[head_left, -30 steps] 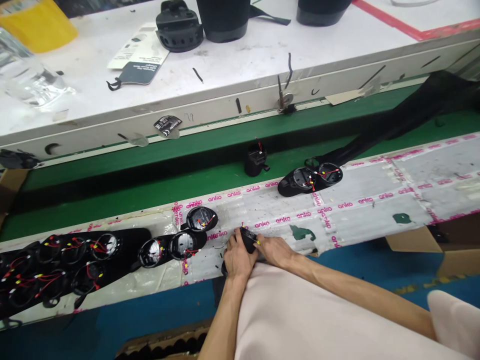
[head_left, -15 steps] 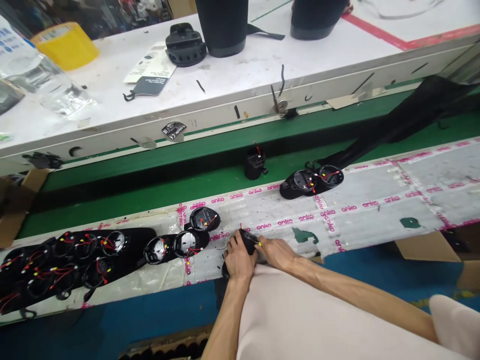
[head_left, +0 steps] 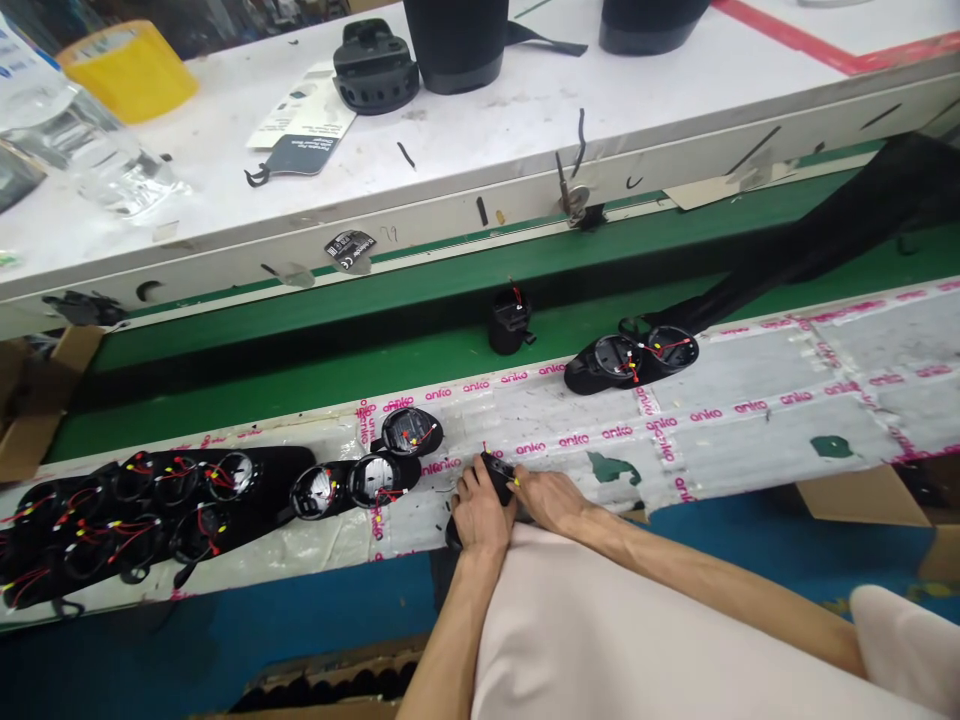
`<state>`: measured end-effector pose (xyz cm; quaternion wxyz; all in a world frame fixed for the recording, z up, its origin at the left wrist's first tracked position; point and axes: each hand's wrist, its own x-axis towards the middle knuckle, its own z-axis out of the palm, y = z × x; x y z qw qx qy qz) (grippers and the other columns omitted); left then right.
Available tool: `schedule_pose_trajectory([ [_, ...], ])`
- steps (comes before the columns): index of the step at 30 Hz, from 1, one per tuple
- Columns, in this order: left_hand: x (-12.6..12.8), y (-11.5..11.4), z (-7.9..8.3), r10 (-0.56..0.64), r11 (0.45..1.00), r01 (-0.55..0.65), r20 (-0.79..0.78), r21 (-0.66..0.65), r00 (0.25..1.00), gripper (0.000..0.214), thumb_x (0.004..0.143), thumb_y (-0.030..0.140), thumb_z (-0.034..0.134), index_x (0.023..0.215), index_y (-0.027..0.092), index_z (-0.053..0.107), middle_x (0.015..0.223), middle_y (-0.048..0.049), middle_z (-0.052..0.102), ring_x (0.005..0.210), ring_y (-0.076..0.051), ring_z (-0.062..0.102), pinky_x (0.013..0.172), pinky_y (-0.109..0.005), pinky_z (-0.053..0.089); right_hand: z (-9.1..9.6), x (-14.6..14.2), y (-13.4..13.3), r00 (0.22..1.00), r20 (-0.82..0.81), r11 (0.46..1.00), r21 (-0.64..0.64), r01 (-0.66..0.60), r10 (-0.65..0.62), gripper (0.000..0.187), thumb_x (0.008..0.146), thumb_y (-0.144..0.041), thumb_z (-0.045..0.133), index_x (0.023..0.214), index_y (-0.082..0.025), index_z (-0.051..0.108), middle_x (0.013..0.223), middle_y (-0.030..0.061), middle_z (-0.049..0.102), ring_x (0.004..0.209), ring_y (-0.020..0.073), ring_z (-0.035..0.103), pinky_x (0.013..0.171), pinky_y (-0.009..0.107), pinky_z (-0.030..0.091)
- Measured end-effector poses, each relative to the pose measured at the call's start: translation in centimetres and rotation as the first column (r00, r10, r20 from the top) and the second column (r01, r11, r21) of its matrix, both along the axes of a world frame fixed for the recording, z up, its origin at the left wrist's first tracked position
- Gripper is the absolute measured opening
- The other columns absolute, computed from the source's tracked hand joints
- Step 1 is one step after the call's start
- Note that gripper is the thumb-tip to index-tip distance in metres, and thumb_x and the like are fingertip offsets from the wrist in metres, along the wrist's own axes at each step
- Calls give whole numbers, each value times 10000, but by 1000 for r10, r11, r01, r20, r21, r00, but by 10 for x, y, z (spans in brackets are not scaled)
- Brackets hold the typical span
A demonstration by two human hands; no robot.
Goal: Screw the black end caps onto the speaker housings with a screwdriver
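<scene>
My left hand [head_left: 477, 515] and my right hand [head_left: 549, 498] are closed together on a small black part [head_left: 497, 476] with red and yellow wires, at the near edge of the taped bench [head_left: 750, 420]. Just left of my hands lie three round black wired parts [head_left: 371, 470]. Farther left, several more of the same parts sit in a heap [head_left: 120, 520] on a black sheet. A joined pair of black parts [head_left: 630, 358] rests at the bench's far edge, to the right.
A green conveyor belt [head_left: 300, 350] runs behind the bench with one small black cylinder [head_left: 511, 320] standing on it. Beyond is a white table [head_left: 525, 110] with black speaker bodies, a card, a plastic bag and a yellow box. Cardboard boxes sit below.
My hands stay closed on the same black part at the same spot. Only the camera has shifted slightly.
</scene>
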<state>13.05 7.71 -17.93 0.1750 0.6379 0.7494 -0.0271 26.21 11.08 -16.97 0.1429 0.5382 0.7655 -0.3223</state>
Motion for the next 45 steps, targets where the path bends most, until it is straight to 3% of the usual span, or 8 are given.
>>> schedule_pose_trajectory([
  [4, -8, 1, 2, -7, 1000, 9, 72, -25, 997, 790, 853, 391, 645, 1515, 83, 343, 1302, -209, 581, 1157, -361, 606, 889, -453, 534, 2, -1, 1, 1000, -4, 1000, -13, -2, 2, 330, 1076, -359, 349, 1196, -138, 562, 947, 150, 764, 941, 275, 745, 753, 312, 498],
  [10, -32, 9, -1, 24, 997, -5, 240, -78, 970, 859, 773, 526, 743, 1475, 170, 399, 1348, -141, 626, 1222, -287, 622, 960, -357, 517, 2, 0, 3, 1000, -12, 1000, -25, -16, 16, 357, 1073, -363, 349, 1211, -122, 572, 939, 165, 761, 937, 286, 743, 747, 318, 493],
  [16, -26, 8, -3, 50, 996, -27, 278, -86, 959, 835, 773, 447, 742, 1479, 161, 401, 1284, -162, 654, 1158, -327, 653, 916, -399, 523, -1, 4, 2, 999, -8, 999, -29, -39, 39, 305, 1054, -326, 413, 1169, -114, 600, 919, 163, 764, 897, 292, 748, 707, 313, 486],
  [22, -24, 9, 0, 86, 996, -74, 259, -55, 962, 837, 786, 478, 723, 1490, 189, 374, 1309, -140, 646, 1137, -292, 669, 896, -368, 530, -6, 7, 2, 999, -33, 1000, 16, -15, 15, 340, 1077, -353, 346, 1210, -129, 565, 985, 155, 763, 931, 282, 741, 726, 307, 480],
  [30, -18, 7, -1, 114, 993, -112, 139, -22, 984, 827, 793, 471, 721, 1476, 128, 404, 1228, -182, 639, 1079, -342, 672, 815, -410, 554, 22, 8, -4, 1000, -24, 999, 44, -11, 12, 351, 1084, -360, 298, 1222, -161, 552, 1016, 135, 757, 946, 279, 733, 743, 317, 461],
  [38, -10, 2, 2, 71, 997, -71, 59, -12, 996, 793, 839, 453, 665, 1496, 110, 384, 1218, -173, 625, 1065, -332, 657, 800, -401, 560, 1, 1, 3, 1000, -15, 1000, 31, -6, 6, 321, 1083, -368, 329, 1180, -159, 553, 978, 128, 764, 913, 268, 742, 714, 297, 452],
  [45, -8, 1, 1, 55, 998, -55, 24, -9, 998, 766, 842, 429, 656, 1485, 108, 390, 1193, -165, 625, 1054, -321, 656, 808, -402, 554, 1, -3, 6, 999, -27, 999, 40, -25, 26, 314, 1082, -353, 322, 1157, -155, 554, 974, 129, 761, 931, 273, 741, 721, 300, 464],
])
